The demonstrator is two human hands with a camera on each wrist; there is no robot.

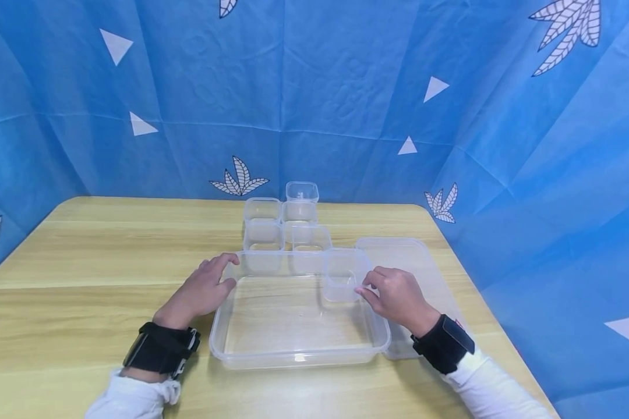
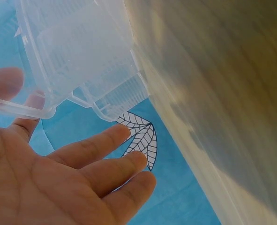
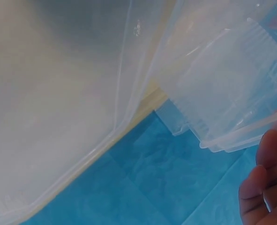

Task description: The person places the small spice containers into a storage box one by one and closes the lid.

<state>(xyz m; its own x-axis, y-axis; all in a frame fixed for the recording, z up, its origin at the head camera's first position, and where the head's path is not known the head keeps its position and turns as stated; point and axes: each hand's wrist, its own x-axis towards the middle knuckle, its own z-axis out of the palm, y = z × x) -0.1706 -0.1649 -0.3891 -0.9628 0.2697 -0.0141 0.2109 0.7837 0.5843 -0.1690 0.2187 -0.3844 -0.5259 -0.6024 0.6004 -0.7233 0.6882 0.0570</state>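
Observation:
A large clear plastic box [image 1: 299, 358] stands open on the wooden table. Inside its far right corner is a small clear container [image 1: 342, 291]. My right hand [image 1: 398, 295] reaches over the right rim, with thumb and index finger pinching the small container's near right edge; in the right wrist view the curled fingers [image 3: 258, 180] show beside a clear rim, the thumb mostly out of frame. My left hand [image 1: 201, 291] is at the left rim near the far corner. In the left wrist view its fingers [image 2: 101, 145] extend loosely, thumb and index finger either side of the rim.
Behind the box, several small clear containers [image 1: 262, 208] stand grouped. A flat clear lid [image 1: 414, 256] lies to the right, partly under my right forearm. The wooden table [image 1: 84, 262] extends left. A blue patterned cloth [image 1: 346, 70] hangs behind and along the right side.

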